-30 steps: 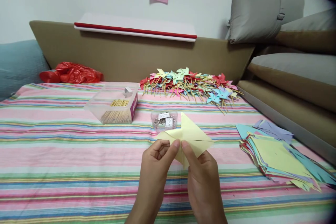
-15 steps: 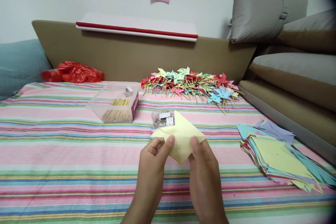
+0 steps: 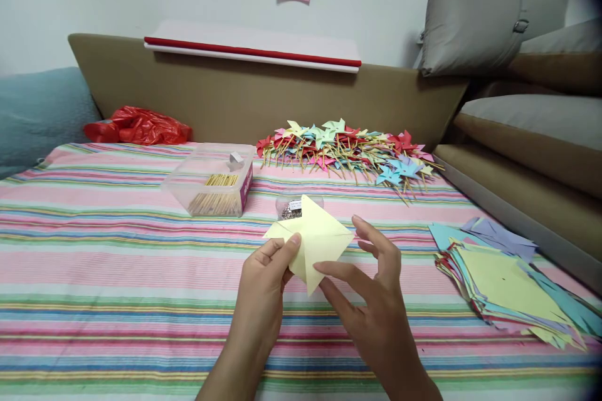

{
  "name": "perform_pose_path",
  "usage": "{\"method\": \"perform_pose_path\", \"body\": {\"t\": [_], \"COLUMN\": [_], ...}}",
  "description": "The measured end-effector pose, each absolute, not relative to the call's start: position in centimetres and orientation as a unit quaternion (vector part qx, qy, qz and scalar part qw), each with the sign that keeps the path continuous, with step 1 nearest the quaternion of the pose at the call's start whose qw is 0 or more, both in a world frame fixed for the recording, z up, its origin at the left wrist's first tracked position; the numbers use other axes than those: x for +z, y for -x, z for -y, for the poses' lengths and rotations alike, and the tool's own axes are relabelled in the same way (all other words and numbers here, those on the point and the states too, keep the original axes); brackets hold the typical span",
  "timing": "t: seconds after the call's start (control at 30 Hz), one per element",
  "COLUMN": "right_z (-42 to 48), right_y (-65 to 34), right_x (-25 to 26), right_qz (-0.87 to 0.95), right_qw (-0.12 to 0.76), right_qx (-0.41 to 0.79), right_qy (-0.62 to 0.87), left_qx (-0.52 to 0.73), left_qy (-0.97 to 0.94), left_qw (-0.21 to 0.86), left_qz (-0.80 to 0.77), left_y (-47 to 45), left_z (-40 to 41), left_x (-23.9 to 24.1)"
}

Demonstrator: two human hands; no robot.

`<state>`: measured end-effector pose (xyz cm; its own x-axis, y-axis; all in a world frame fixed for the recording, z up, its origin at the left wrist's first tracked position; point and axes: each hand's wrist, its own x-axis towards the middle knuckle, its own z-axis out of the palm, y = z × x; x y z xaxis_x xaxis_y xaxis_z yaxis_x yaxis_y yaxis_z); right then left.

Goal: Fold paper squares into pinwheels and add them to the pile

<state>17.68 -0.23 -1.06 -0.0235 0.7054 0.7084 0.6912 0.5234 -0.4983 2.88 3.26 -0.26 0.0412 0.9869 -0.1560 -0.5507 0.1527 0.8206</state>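
The left hand (image 3: 264,270) pinches a pointed, folded pale-yellow paper (image 3: 323,223) above a multicoloured striped cloth (image 3: 141,288). To its right, the right hand (image 3: 376,297) has just loosened, fingers spread, fingertips at the paper's lower edge, apparently leaving the left to steady it.

From the wearer's head at the near side, I look forward and obliquely down across the striped cloth (image 3: 117,269) towards the far wall (image 3: 385,0). The left hand (image 3: 263,279) and right hand (image 3: 376,304) occupy my near centre, close to the lens; a blue cushion (image 3: 40,113) bounds my left edge, stacked cushions (image 3: 531,119) my right.
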Motion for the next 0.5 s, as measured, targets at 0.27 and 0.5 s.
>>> {"method": "perform_pose_path", "body": {"t": [0.27,0.5], "right_z": [0.5,0.2], "right_y": [-17.2,-16.5], "right_x": [-0.4,-0.5], "right_qz": [0.627,0.508], "right_qw": [0.542,0.59], "right_qx": [0.148,0.284], "right_qy": [0.54,0.56], "left_qx": [0.565,0.551], "left_qy": [-0.365,-0.41], "left_qw": [0.625,0.6], "left_qz": [-0.397,-0.41], "left_y": [-3.1,-3.3], "left_z": [-3.0,-2.6], "left_x": [-0.1,0.5]}}
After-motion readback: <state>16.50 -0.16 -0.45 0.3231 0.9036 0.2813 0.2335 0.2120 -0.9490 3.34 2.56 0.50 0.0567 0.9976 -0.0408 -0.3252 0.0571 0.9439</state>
